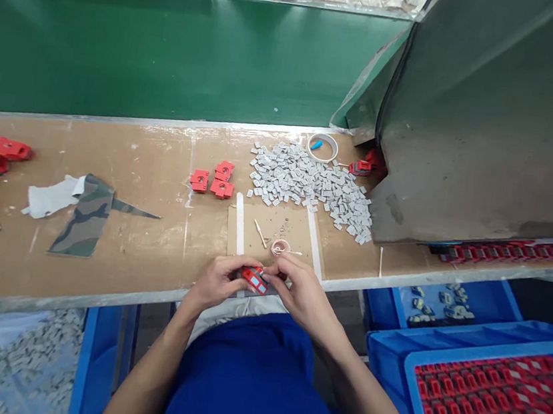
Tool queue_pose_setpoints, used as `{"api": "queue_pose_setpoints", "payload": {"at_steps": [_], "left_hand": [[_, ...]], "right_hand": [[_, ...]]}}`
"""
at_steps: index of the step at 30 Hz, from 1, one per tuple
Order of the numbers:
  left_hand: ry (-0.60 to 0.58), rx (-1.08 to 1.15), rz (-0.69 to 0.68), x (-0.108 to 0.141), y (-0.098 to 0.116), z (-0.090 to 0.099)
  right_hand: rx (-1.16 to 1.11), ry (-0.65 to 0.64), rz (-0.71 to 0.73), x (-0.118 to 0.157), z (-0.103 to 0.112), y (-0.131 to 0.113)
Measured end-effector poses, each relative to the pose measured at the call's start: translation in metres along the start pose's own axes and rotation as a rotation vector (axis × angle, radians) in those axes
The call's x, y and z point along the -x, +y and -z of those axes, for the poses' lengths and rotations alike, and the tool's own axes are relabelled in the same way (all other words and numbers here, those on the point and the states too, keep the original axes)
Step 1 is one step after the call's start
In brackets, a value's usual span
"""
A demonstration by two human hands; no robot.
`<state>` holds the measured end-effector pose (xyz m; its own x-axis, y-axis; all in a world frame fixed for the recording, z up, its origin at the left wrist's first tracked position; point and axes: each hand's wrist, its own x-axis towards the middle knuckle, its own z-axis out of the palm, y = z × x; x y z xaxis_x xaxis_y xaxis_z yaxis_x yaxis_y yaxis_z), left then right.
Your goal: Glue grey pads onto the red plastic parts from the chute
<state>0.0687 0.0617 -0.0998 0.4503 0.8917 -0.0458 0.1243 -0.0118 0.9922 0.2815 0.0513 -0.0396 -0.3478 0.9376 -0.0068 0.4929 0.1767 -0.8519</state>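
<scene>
At the front edge of the bench, my left hand [220, 281] is closed around a small red toy car [254, 279] with pale blue windows. My right hand [297, 287] pinches at the car's right side, thumb and forefinger together. Whatever lies between those fingertips is too small to make out. Just beyond my hands stands a small round cup [280, 246] with a white stick lying across it. Left of the cup, a pale stick [260, 233] rests on a cardboard sheet [299, 226] taped to the bench.
Small grey pieces [309, 184] form a pile behind the cardboard, beside a tape roll [323, 147]. Several red car parts [221, 189] and a camouflage cloth [84, 217] lie leftward. A large metal panel [493, 126] bounds the right. Blue crates [408, 384] stand below the bench.
</scene>
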Motion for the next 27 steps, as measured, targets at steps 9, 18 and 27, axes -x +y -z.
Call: {"api": "queue_pose_setpoints", "payload": {"at_steps": [9,18,27], "left_hand": [[0.018,-0.148,-0.054,0.0,0.005,-0.001],[-0.094,-0.277,-0.223,-0.003,0.005,0.001],[-0.061,-0.303,-0.263,-0.002,0.004,-0.002]], "right_hand": [[0.128,0.001,-0.016,0.01,-0.01,0.0],[-0.161,0.039,-0.076,0.019,-0.013,0.006],[-0.547,-0.055,-0.333,0.021,-0.019,0.024]]}}
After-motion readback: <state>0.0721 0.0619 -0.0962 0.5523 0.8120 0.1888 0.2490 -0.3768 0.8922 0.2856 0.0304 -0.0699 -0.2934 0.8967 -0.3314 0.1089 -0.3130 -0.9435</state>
